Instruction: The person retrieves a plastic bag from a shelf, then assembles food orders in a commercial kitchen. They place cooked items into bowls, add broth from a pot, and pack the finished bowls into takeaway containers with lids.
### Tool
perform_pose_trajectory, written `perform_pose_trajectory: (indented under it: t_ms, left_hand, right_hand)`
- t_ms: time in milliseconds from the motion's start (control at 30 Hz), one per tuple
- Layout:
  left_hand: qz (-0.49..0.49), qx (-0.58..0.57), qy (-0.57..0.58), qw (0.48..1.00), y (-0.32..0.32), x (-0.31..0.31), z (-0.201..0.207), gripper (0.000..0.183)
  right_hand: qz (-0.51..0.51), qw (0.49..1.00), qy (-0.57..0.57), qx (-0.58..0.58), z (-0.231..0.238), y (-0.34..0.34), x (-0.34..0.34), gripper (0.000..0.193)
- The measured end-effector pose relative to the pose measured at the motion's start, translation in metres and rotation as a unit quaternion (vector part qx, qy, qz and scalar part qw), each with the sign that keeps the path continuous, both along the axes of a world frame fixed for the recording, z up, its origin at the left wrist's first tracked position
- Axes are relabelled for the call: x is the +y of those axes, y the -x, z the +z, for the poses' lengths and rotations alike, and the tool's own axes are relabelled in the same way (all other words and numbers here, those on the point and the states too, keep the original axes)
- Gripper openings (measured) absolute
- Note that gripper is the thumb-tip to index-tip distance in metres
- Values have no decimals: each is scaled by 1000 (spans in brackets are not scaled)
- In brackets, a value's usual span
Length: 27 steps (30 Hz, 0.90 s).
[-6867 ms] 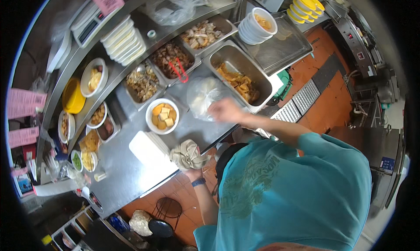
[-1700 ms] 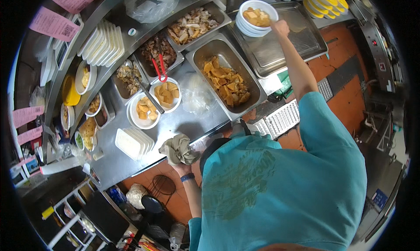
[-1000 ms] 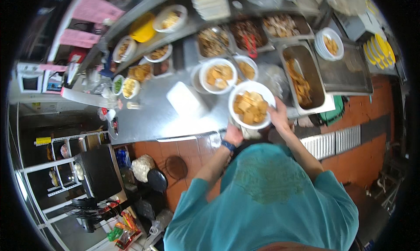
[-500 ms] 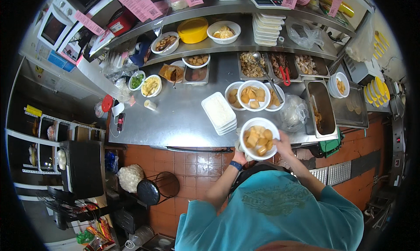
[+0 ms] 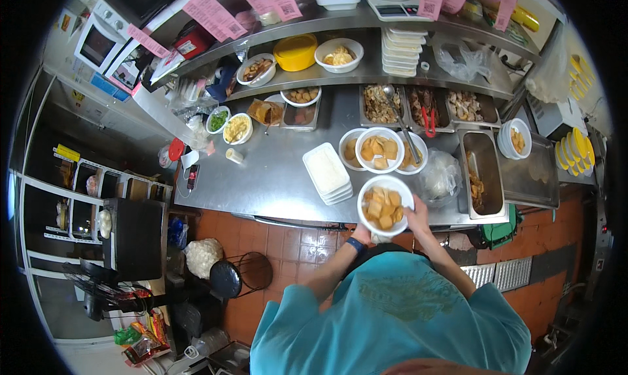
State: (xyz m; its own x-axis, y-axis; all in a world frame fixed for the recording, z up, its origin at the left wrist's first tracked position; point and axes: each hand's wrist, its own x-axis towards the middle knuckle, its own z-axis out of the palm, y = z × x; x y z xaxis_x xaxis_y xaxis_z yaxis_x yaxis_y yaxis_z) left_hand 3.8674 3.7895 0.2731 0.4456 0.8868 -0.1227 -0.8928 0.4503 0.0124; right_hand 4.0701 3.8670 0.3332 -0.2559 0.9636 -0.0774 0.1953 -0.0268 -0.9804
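Note:
My right hand (image 5: 417,217) grips the right rim of a round white bowl (image 5: 362,213) above the counter's front edge. Chunks of golden-brown food (image 5: 382,208) fill the bowl, which tilts slightly. At its lower left is my left hand (image 5: 362,234), with a dark band on the wrist. A pale, cloth-like piece (image 5: 381,239) shows between that hand and the bowl; the left fingers are mostly hidden. Just beyond, a white bowl of similar chunks (image 5: 380,149) rests on two more bowls. To the left lies a stack of white rectangular containers (image 5: 327,171).
Metal pans (image 5: 484,208) of food stand right and at the back, one with a ladle (image 5: 400,113), another with red tongs (image 5: 428,123). A clear plastic bag (image 5: 439,177) lies near the bowls. Shelves (image 5: 288,90) overhang the counter (image 5: 261,192). A stool (image 5: 226,280) stands lower left.
The held bowl has shifted slightly left relative to my body and its chunks have settled differently. Both hands stay at it. The whole view has turned slightly.

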Motion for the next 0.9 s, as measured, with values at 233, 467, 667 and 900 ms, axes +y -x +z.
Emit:
perform_pose_trajectory:
  t_ms: [233, 467, 667, 900]
  left_hand:
    - [130, 784, -23, 606, -14, 60, -37, 63]
    - [132, 884, -95, 438, -32, 66, 69, 80]
    - [28, 353, 120, 928, -12, 21, 142, 55]
    - [158, 357, 186, 902, 45, 38, 155, 47]
  right_hand:
    - [-140, 984, 86, 62, -20, -99, -18, 34]
    - [-186, 979, 58, 54, 11, -136, -53, 35]
    - [2, 999, 39, 36, 78, -53, -8, 34]
    - [-43, 929, -171, -325, 78, 40, 157, 45]
